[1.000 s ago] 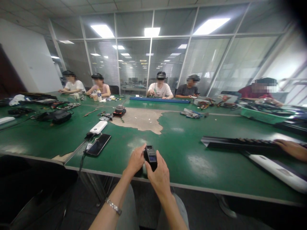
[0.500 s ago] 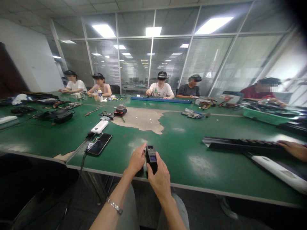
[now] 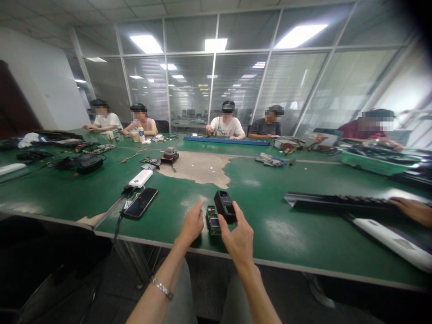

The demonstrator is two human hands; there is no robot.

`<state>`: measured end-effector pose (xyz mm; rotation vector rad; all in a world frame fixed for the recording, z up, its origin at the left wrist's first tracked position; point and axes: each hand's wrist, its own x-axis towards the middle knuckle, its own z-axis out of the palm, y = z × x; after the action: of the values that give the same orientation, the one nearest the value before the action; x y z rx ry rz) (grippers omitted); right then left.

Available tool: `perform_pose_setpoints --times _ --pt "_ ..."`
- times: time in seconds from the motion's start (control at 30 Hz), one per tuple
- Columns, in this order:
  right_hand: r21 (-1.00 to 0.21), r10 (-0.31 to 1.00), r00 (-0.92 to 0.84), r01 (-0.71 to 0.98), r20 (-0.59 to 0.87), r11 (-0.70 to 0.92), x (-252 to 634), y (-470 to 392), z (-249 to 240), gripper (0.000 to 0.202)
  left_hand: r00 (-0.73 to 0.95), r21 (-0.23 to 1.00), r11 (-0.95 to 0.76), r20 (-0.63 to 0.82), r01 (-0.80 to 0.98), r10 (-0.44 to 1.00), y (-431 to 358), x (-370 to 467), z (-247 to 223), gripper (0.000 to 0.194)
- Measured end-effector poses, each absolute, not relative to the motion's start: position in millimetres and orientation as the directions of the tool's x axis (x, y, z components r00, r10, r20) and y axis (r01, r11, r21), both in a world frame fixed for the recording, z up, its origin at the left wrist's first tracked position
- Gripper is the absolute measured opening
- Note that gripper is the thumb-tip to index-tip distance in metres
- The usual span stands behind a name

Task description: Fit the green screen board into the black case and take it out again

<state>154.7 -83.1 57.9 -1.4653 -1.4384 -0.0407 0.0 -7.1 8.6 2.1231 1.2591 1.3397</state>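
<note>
A black plastic casing (image 3: 225, 206) with cut-out openings is tilted up in my right hand (image 3: 239, 236), gripped between thumb and fingers. Just left of it and lower, a green circuit board (image 3: 213, 221) with a small bluish display lies bare on the table near the front edge. My left hand (image 3: 193, 223) rests close along the board's left side, index finger stretched forward; whether it touches the board is hard to see. That wrist wears a metal bracelet.
On the green table (image 3: 259, 252) a phone (image 3: 141, 202) and a white power bank (image 3: 140, 178) lie to the left. A black metal channel (image 3: 317, 201) and a long white device (image 3: 391, 243) lie right, beside another person's hand (image 3: 413, 210). Several people sit across.
My right hand has lifted the black casing off and moved it right and forward, exposing the green circuit board. My left hand has hardly moved.
</note>
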Motion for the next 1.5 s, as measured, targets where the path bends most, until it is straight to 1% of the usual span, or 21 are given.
perform_pose_setpoints --times 0.17,0.27,0.43,0.63,0.83,1.07,1.27,1.37,1.5 --pt "-0.605 0.751 0.3 0.779 0.588 0.163 184 -77 35 0.063 0.178 0.653 -0.555 0.552 0.515 0.814 -4 0 6 0.052" --pt "-0.601 0.762 0.305 0.788 0.572 0.136 191 -74 21 0.063 0.178 0.652 -0.549 0.547 0.523 0.818 -5 0 7 0.052" --pt "-0.587 0.771 0.285 0.797 0.569 0.139 192 -76 13 0.063 0.174 0.651 -0.541 0.541 0.533 0.823 -7 0 9 0.051" --pt "-0.543 0.736 0.254 0.82 0.628 0.18 195 -78 7 0.059 0.176 0.639 -0.543 0.546 0.545 0.819 -6 0 9 0.051" --pt "-0.53 0.72 0.253 0.828 0.647 0.185 193 -77 7 0.068 0.175 0.637 -0.549 0.553 0.542 0.814 -5 0 8 0.051" --pt "-0.538 0.731 0.26 0.825 0.631 0.171 194 -78 7 0.07 0.166 0.657 -0.548 0.551 0.518 0.818 -4 0 6 0.053" --pt "-0.519 0.759 0.234 0.84 0.608 0.157 194 -78 3 0.06 0.166 0.649 -0.554 0.559 0.521 0.812 -5 1 6 0.052" --pt "-0.537 0.757 0.267 0.834 0.596 0.129 193 -79 5 0.06 0.166 0.645 -0.553 0.559 0.527 0.812 -5 1 7 0.052" --pt "-0.64 0.735 0.382 0.763 0.56 0.091 189 -82 17 0.061 0.166 0.645 -0.55 0.557 0.531 0.813 -5 1 6 0.052"
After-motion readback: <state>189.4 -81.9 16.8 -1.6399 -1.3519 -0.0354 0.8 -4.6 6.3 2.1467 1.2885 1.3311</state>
